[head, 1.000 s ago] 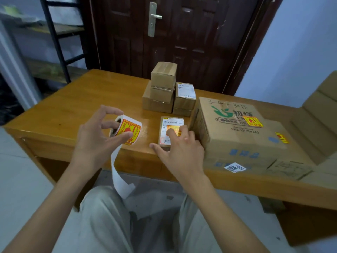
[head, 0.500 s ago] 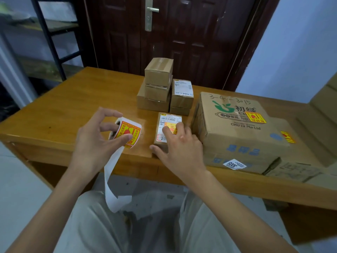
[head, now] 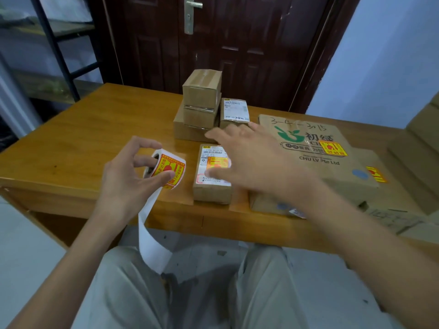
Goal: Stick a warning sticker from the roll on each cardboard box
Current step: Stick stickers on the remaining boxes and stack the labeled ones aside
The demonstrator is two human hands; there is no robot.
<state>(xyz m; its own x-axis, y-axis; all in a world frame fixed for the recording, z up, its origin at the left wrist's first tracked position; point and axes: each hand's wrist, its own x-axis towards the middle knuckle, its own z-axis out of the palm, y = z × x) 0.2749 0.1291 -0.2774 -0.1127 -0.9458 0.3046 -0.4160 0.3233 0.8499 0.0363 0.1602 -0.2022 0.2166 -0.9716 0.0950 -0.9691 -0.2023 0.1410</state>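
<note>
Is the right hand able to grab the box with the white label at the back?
Probably yes. The right hand is open, holds nothing, and reaches toward the labelled box; nothing lies between them.

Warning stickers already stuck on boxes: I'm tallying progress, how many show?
3: one on the small box near the table edge, one on the big printed carton, one on the carton beneath. Others may be hidden.

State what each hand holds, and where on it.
Left hand holds the sticker roll: fingers in its core, thumb on the outer face. Right hand holds nothing, open above the small box.
</note>
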